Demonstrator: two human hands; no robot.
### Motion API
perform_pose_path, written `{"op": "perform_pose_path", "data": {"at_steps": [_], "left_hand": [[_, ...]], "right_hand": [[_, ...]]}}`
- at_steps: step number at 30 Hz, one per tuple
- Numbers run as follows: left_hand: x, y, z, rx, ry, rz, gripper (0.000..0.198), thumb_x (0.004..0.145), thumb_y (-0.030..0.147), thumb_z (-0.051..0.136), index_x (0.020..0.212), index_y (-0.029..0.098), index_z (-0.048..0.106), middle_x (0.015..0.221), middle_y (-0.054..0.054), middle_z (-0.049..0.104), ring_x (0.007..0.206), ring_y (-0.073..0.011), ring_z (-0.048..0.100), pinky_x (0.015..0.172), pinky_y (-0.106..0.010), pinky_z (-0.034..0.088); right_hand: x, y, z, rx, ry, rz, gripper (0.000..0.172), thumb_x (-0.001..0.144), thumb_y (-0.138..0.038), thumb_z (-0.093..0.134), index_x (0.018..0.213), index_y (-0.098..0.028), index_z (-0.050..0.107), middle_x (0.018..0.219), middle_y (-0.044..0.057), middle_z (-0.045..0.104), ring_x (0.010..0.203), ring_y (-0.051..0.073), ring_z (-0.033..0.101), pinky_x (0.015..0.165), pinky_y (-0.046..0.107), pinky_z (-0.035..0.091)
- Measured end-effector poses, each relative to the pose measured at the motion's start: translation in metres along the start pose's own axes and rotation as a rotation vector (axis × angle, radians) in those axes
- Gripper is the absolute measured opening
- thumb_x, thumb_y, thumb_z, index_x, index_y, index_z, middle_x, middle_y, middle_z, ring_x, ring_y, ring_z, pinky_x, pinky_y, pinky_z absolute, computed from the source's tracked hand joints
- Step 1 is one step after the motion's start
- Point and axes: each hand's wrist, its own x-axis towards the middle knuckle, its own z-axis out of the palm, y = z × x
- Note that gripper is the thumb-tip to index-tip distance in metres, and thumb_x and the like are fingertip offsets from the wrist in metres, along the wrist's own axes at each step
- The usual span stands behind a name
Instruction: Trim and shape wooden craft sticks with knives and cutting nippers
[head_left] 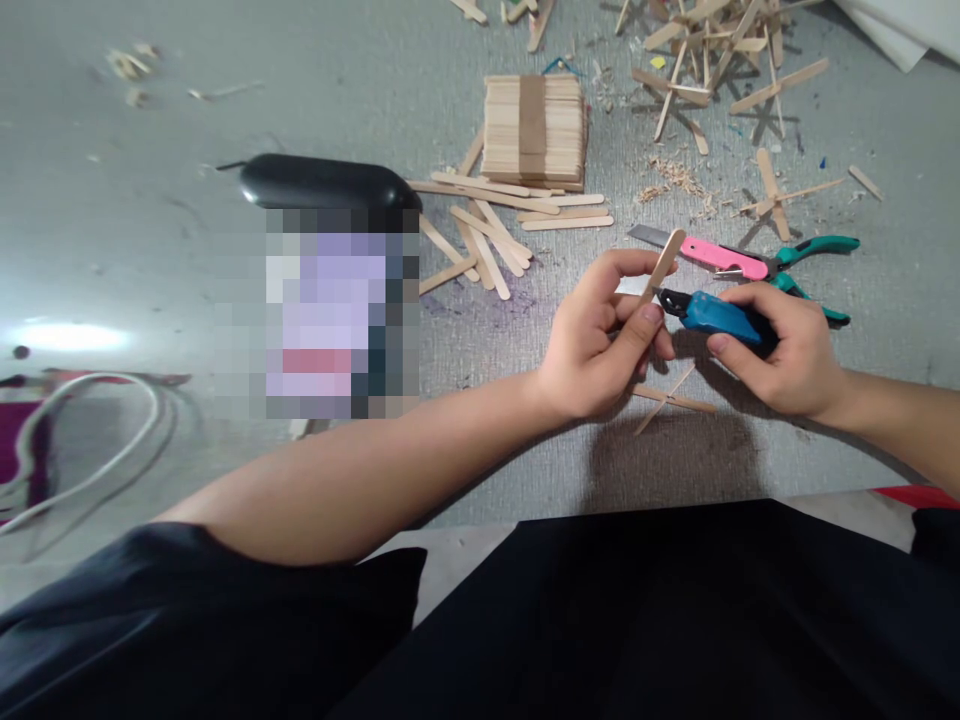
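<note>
Between the thumb and fingers of my left hand (604, 335) a wooden craft stick (666, 262) is pinched, tilted up to the right. My right hand (787, 350) is wrapped round a blue utility knife (721, 318), whose dark tip meets the stick's edge just above my left thumb. Beyond the hands lie a pink folding knife (724, 257) with its blade out and green-handled pliers (821, 245), partly covered by the pink knife. Below my hands, two crossed sticks (675, 398) rest on the table.
A paper-banded bundle of craft sticks (499, 130) stands at the back, with loose sticks (491, 240) before it. Joined crossed sticks (712, 50) pile up at the far right near wood shavings (679, 175). A black case (330, 183) and a white cable (154, 410) lie left.
</note>
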Motion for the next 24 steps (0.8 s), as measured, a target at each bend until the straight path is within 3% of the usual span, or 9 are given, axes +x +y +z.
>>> {"op": "perform_pose_path", "data": {"at_steps": [9,18,24], "left_hand": [[-0.0012,0.0031,-0.0012,0.08,-0.048,0.091,0.034,0.127,0.041,0.059,0.159,0.029,0.059,0.084,0.003,0.082,0.051,-0.0093,0.069,0.044,-0.019,0.054],[-0.0027,0.0017,-0.0009,0.142,-0.044,0.14,0.036,0.128,0.037,0.057,0.163,0.027,0.057,0.086,0.002,0.083,0.05,-0.0083,0.066,0.045,-0.018,0.054],[-0.0033,-0.0001,-0.0009,0.16,-0.043,0.155,0.04,0.127,0.037,0.057,0.166,0.027,0.056,0.086,0.001,0.082,0.052,-0.009,0.067,0.046,-0.02,0.055]], "right_hand": [[0.0002,0.001,0.0003,0.016,0.01,-0.039,0.018,0.103,-0.037,0.085,0.118,-0.029,0.077,0.098,0.001,0.087,0.08,0.024,0.081,0.074,0.041,0.064],[0.0005,0.0005,0.0007,0.019,0.014,-0.048,0.017,0.103,-0.036,0.085,0.117,-0.029,0.076,0.095,-0.001,0.085,0.076,0.021,0.078,0.07,0.039,0.06],[-0.002,-0.0005,-0.0005,0.017,-0.021,-0.011,0.017,0.106,-0.033,0.084,0.121,-0.034,0.076,0.101,0.002,0.086,0.082,0.026,0.08,0.075,0.046,0.065]]}}
